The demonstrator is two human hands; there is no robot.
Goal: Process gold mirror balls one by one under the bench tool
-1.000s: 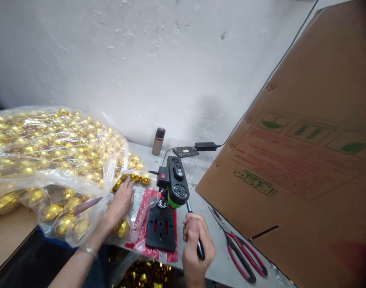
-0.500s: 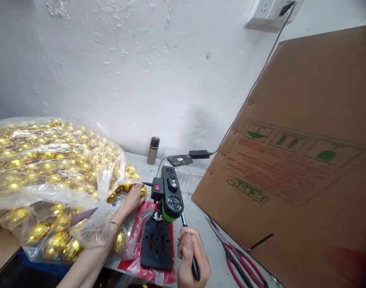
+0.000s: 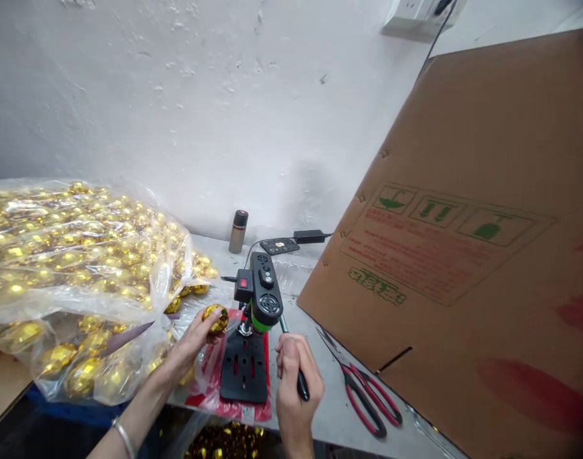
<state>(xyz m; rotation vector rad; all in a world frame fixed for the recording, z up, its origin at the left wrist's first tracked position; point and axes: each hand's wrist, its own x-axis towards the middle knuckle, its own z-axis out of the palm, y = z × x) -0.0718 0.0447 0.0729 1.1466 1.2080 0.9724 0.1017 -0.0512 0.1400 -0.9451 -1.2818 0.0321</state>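
My left hand point(image 3: 198, 335) is closed around a shiny gold faceted ball point(image 3: 218, 319), held just left of a small black bench drill press point(image 3: 267, 290). My right hand point(image 3: 298, 376) grips the drill press lever point(image 3: 302, 386), its black handle end showing below the fist. The press has a green ring and a slotted black base plate point(image 3: 244, 376), which rests on red plastic sheeting point(image 3: 200, 400). To the left, a clear plastic bag point(image 3: 160, 287) full of gold balls lies on the bench, with some balls spilling from its opening.
Red-and-black scissors point(image 3: 367, 395) lie right of my right hand. A large cardboard box point(image 3: 444, 223) leans at the right. Behind the press stand a small dark-capped bottle point(image 3: 238, 232), a black remote-like panel point(image 3: 280, 246) and a power adapter point(image 3: 309, 236). More gold pieces point(image 3: 227, 441) are below the bench edge.
My left hand has picked up a gold ball beside the bag and drawn it back toward the press base. My right hand still holds the lever. The view has shifted slightly.
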